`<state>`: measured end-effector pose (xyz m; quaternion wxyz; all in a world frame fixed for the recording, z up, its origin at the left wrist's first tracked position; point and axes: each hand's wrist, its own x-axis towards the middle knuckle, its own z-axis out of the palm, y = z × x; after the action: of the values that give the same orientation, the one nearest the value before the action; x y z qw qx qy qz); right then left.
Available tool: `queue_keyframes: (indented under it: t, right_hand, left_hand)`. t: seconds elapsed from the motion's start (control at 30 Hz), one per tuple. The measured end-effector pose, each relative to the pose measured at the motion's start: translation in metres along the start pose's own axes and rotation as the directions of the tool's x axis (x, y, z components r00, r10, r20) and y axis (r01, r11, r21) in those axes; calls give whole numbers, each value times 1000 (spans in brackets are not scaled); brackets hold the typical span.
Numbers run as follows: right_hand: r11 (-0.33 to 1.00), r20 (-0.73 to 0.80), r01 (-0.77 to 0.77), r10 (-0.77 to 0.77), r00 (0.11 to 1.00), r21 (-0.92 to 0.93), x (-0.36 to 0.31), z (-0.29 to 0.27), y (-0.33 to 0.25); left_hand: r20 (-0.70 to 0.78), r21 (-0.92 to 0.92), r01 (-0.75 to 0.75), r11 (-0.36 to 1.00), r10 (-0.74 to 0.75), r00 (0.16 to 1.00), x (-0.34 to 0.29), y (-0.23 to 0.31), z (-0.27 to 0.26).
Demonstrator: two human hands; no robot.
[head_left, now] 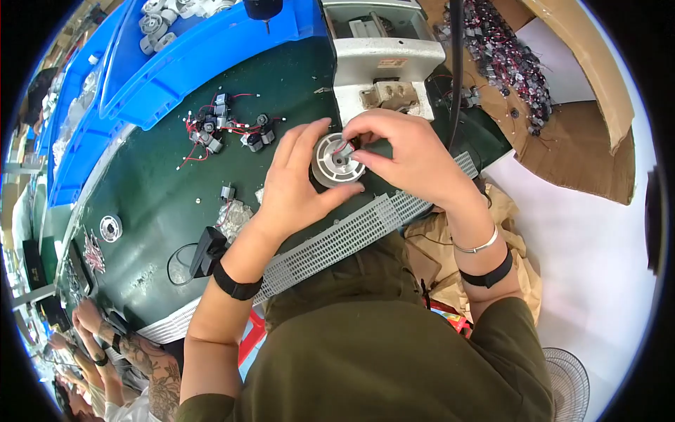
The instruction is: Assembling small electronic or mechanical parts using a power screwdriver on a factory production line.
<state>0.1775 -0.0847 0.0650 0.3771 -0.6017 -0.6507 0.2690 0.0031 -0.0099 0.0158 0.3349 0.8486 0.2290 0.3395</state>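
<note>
A round grey-white plastic housing (325,173) with a spoked inner ring stands at the table's front middle, its open side up. My left hand (294,184) is curved around its left side, with the thumb along the near rim and the fingers toward the far rim. Over the housing, my right hand (416,156) pinches a small motor (349,148) with a red wire between thumb and forefinger. The motor lies at the housing's inner opening; whether it is seated cannot be told, since the fingertips partly cover it.
Several small wired motors (220,123) lie left on the green table (158,190). Behind are blue bins (190,67) of white parts and a grey metal machine (383,60). A cardboard box (583,155) with many motors stands right. A co-worker's tattooed arm (144,355) is lower left.
</note>
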Motion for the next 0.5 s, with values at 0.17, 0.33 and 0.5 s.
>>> queue_keyframes:
  t: [0.17, 0.33, 0.5]
  right_hand:
    - [932, 109, 295, -278, 954, -210, 9, -3, 5]
    - [891, 180, 384, -348, 920, -243, 11, 2, 8]
    - [824, 182, 477, -442, 879, -306, 17, -1, 9]
  left_hand:
    - [198, -58, -67, 996, 77, 977, 18, -11, -20]
    - [288, -138, -110, 984, 146, 946, 27, -13, -27]
    - [308, -139, -119, 983, 157, 938, 32, -16, -29]
